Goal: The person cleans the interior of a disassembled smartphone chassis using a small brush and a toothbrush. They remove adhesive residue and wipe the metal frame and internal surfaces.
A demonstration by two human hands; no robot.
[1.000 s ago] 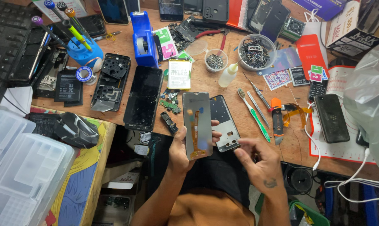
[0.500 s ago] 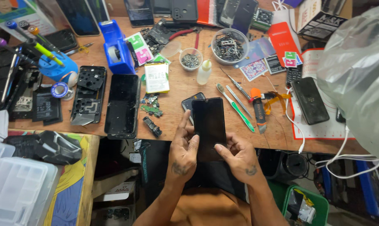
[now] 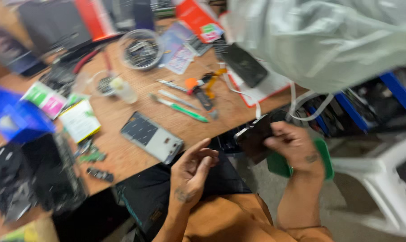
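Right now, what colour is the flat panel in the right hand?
Black panel, in right hand; head view.

Two hands show: the left hand [image 3: 191, 172] empty, the right hand [image 3: 295, 148] gripping one dark phone panel [image 3: 256, 136]. On the surface [image 3: 221, 116] lie one phone frame [image 3: 151, 136], one green-handled tool [image 3: 180, 109], two round clear bowls [image 3: 141, 48] [image 3: 100, 83] and one small white bottle [image 3: 122, 88]. One pale plastic bag [image 3: 328, 40] hangs at the right; blur hides the rest.
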